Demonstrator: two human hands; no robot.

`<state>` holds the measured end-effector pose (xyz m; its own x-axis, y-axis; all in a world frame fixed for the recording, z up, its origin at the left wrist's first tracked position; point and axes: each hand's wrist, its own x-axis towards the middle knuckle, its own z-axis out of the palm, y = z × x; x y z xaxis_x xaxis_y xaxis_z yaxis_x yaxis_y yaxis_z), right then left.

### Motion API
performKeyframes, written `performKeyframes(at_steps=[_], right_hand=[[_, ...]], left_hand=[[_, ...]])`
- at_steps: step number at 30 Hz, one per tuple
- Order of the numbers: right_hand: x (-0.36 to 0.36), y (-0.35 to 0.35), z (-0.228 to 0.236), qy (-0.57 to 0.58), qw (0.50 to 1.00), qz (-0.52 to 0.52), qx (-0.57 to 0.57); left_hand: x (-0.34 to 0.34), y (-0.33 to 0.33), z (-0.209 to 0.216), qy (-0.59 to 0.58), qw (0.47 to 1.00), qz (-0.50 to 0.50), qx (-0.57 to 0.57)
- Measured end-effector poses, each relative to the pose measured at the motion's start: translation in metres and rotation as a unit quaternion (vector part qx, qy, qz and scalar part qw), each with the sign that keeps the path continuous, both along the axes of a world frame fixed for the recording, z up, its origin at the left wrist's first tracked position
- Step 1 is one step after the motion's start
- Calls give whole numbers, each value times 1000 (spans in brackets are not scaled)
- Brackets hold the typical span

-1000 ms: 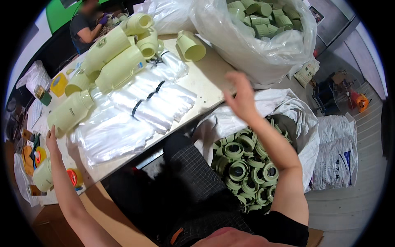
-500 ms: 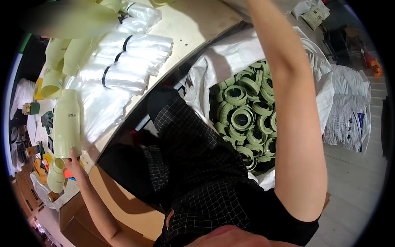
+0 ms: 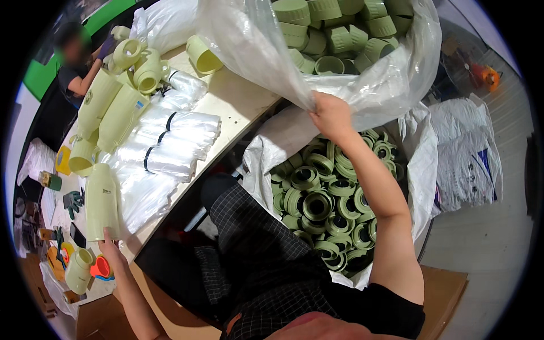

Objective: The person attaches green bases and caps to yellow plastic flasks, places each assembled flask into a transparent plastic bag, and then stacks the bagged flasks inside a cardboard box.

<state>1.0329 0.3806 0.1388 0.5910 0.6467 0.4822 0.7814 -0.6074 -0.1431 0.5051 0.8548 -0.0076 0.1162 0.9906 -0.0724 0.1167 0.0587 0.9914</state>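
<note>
My left hand (image 3: 111, 249) is closed around the lower end of a pale green thermos shell (image 3: 102, 199) at the table's left edge. Its thumb presses on the shell's wall; most other fingers are hidden. Stretched far forward, my right hand (image 3: 331, 116) grips the gathered rim of a translucent plastic bag (image 3: 385, 82). Many green ribbed cups or caps (image 3: 358, 37) fill that bag. Below my right forearm, a white woven sack (image 3: 419, 153) holds many green ring-shaped collars (image 3: 317, 205), several with dark centres.
Bundles of clear plastic bags (image 3: 178, 141) with black ties lie on the table (image 3: 238, 113). More pale green shells (image 3: 122, 116) stand beyond them. A phone (image 3: 77, 234), a glove (image 3: 72, 204) and an orange funnel-like piece (image 3: 101, 266) lie leftward. Another person (image 3: 79, 62) works across the table.
The view has tilted farther forward, bringing my right hand and the bag of green cups into sight. My left hand stays on the same thermos shell.
</note>
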Motion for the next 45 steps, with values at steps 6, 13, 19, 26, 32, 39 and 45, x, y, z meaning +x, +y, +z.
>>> performKeyframes(at_steps=[6, 13, 19, 26, 32, 39, 45], right_hand=[[5, 17, -10, -35, 999, 14, 19], [14, 49, 7, -56, 997, 40, 26], [18, 58, 5, -92, 994, 41, 39], [-11, 59, 24, -102, 983, 90, 125], [28, 66, 44, -45, 950, -123, 283], [32, 73, 52, -125, 980, -129, 88], [-13, 61, 65, -28, 913, 66, 402]], left_hand=[[11, 12, 4, -18, 1000, -4, -17], [9, 11, 6, -16, 1000, 4, -7], [11, 8, 12, -67, 996, -9, -54], [6, 4, 14, -43, 998, 3, -40], [23, -4, 13, -75, 997, 2, -13], [8, -32, 47, -110, 993, -19, 29], [0, -108, 73, -297, 952, -46, -55]])
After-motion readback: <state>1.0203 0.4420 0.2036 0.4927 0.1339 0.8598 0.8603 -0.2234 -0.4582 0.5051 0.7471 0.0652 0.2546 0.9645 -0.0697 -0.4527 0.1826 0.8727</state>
